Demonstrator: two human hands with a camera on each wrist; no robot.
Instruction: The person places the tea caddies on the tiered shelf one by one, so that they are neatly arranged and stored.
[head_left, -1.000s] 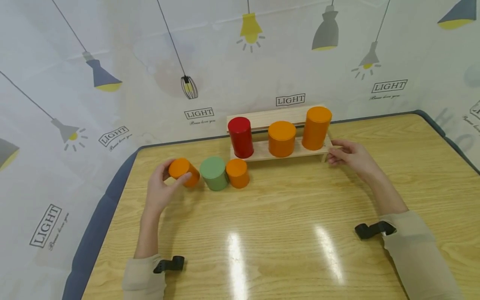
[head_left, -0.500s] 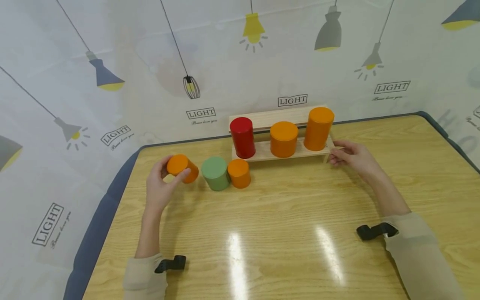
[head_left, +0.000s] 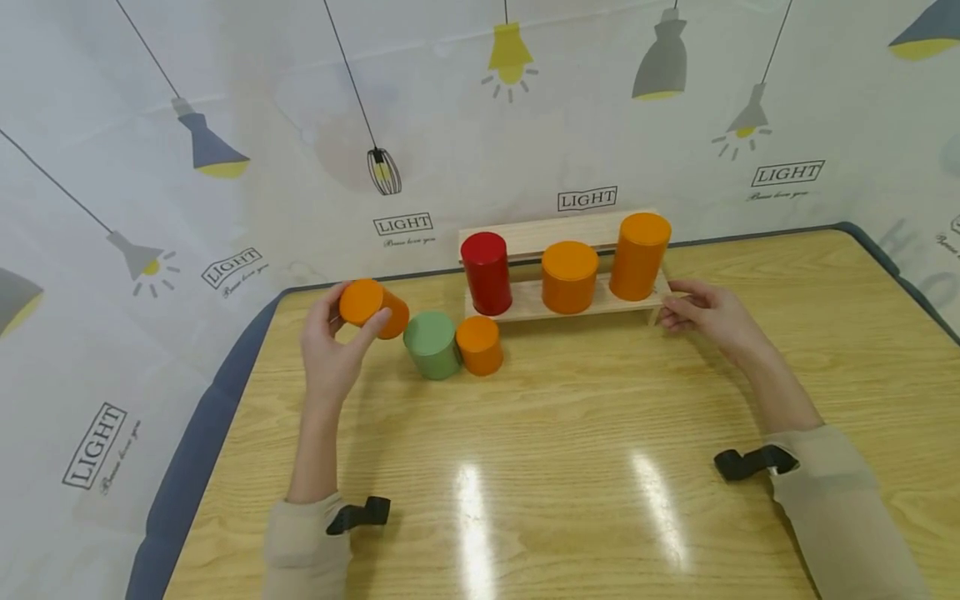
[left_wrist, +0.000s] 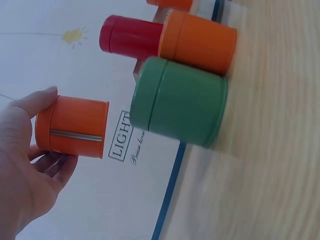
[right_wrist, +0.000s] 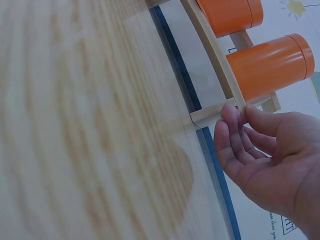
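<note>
My left hand [head_left: 330,358] grips an orange tin [head_left: 377,310], thumb on one side and fingers on the other. The tin is tilted and held above the table; a silver seam runs down its side in the left wrist view. Just right of it stand a green tin [head_left: 432,346] and a small orange tin [head_left: 480,346], side by side. My right hand [head_left: 708,318] pinches the right end of a two-step wooden shelf [head_left: 525,302]. On its lower step stand a red tin [head_left: 488,275], a wide orange tin [head_left: 570,279] and a tall orange tin [head_left: 639,258].
The shelf's upper step [head_left: 540,237] runs along the back, close to a wall sheet [head_left: 300,208] printed with lamps. A blue-grey edge [head_left: 187,450] borders the wooden table [head_left: 562,458]. Black mounts [head_left: 360,515] are on both sleeves.
My left hand has raised the orange tin and carried it toward the back and slightly right, tilting it more. The right hand stays at the shelf end, and the other tins have not moved.
</note>
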